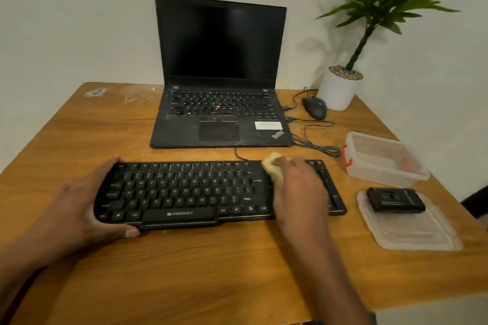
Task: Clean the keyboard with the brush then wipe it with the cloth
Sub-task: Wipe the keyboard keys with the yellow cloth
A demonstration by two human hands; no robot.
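Note:
A black keyboard (pixel 184 190) lies flat on the wooden table (pixel 184 266) in front of me. My left hand (pixel 79 200) grips its left end, thumb along the front edge and fingers curled over the back corner. My right hand (pixel 298 187) presses a crumpled pale yellow cloth (pixel 273 166) onto the keys at the keyboard's right side, the cloth showing past my fingers near the top row. My right hand hides the keys beneath it. A black brush (pixel 396 199) rests on a clear plastic lid (pixel 412 235) to the right of the keyboard.
An open black laptop (pixel 221 103) sits behind the keyboard, with a black mouse (pixel 314 107) and loose cables (pixel 317 145) to its right. A clear plastic box (pixel 383 158) stands at the right. A potted plant (pixel 340 87) occupies the far right corner.

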